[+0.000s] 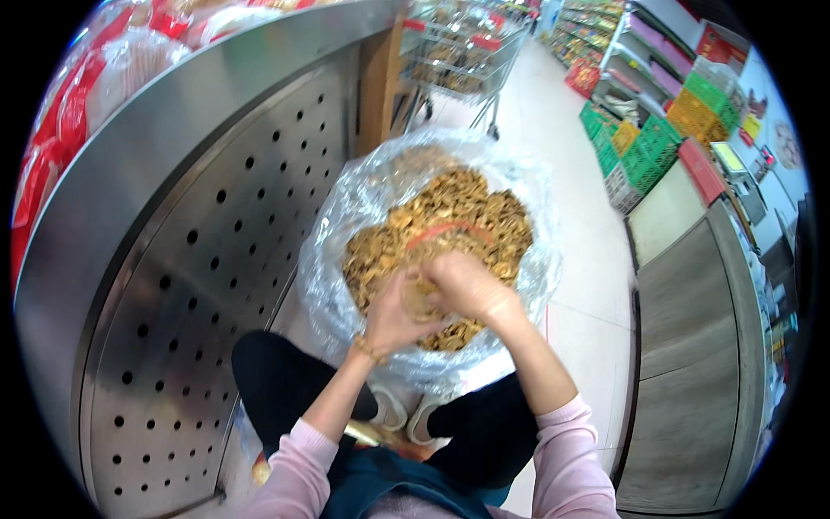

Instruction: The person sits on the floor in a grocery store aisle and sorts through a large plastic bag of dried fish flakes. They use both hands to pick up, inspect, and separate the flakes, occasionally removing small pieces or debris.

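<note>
A large clear plastic sack (327,224) stands open on the floor before me, its loose rim folded outward. Brown dried pieces (454,194), which look like dried mushrooms, fill it. Over them a smaller clear plastic bag (447,241) with a red band is held between my hands, blurred by motion. My left hand (391,318) cups its near left side, thumb and fingers around it. Curled at the bag's right side is my right hand (468,285), with its fingertips partly hidden. Some of the brown pieces appear to be inside the small bag.
A perforated metal display stand (214,240) rises close on my left, with red-and-clear packages (130,71) on top. Ahead is a loaded shopping cart (463,58). Stacked plastic crates (648,156) and a wood-panelled counter (687,363) line the right side of the tiled floor (583,298).
</note>
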Motion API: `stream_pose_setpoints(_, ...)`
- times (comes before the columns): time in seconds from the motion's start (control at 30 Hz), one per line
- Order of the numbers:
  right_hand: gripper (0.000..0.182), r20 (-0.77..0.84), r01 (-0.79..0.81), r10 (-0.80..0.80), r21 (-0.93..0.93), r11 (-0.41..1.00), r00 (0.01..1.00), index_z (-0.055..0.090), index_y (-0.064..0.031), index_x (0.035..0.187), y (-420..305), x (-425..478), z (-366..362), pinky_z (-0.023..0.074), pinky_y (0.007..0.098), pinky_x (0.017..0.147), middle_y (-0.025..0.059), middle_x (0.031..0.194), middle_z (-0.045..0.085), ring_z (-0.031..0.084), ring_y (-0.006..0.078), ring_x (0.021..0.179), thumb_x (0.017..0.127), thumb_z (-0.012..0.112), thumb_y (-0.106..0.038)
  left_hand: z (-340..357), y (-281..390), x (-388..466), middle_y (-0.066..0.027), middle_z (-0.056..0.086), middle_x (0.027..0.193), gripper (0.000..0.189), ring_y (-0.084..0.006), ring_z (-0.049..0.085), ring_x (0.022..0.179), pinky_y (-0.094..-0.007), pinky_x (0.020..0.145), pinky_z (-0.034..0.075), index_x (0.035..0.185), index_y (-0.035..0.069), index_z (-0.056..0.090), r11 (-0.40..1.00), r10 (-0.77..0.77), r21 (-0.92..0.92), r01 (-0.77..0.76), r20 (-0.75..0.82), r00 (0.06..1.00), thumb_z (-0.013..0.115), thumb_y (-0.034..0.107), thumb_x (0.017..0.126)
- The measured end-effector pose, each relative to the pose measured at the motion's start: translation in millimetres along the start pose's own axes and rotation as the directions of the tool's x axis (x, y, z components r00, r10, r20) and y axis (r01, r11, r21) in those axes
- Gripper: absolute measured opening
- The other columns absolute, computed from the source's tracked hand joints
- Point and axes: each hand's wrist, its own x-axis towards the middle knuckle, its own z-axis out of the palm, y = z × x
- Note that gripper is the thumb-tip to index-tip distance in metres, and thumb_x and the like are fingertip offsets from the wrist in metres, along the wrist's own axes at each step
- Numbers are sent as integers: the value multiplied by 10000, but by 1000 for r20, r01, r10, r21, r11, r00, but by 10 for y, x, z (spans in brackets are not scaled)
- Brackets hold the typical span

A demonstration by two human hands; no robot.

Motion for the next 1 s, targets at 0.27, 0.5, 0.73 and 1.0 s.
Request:
stream_pose_setpoints(0.27, 185, -275, 210, -177, 95, 973, 945, 628, -6, 826, 168, -61, -100, 505, 399, 702, 184, 838, 637, 637, 333, 802, 682, 711, -87, -105, -175, 73, -144, 523, 1282, 964, -252, 508, 1201, -369, 1012, 405, 1332, 22, 428, 977, 4, -214, 22, 121, 993, 906, 323, 551)
stream_pose_setpoints(0.5, 48, -53, 110, -113, -51, 993, 992, 625, -20, 665, 103, 135, 253, 485, 405, 656, 177, 676, 616, 622, 333, 688, 699, 625, -54, 72, -327, 12, -186, 466, 1348, 1018, -309, 463, 1253, -391, 1055, 367, 1362, -3, 368, 997, 35, -76, -35, 9, 999, 897, 347, 566)
stream_pose_setpoints(0.73, 119, -200, 152, -9, 718, 679, 980, 642, -50, 916, 514, 42, -287, 531, 185, 526, 27, 696, 639, 619, 64, 581, 927, 590, -156, -159, -123, -47, -155, 474, 1327, 1042, -246, 459, 1250, -379, 1050, 385, 1360, 0, 355, 998, -47, -53, 44, -61, 997, 911, 311, 536)
stream_pose_setpoints(1.0, 485, -233, -222, 299, 306, 926, 926, 555, -62, 1238, 1895, 1220, 582, 419, 419, 1007, 172, 1168, 610, 562, 282, 1139, 875, 635, -374, -173, -171, -165, -157, 469, 1301, 1053, -279, 455, 1240, -412, 1061, 373, 1364, 2, 346, 996, 28, -84, -30, -21, 999, 906, 373, 553)
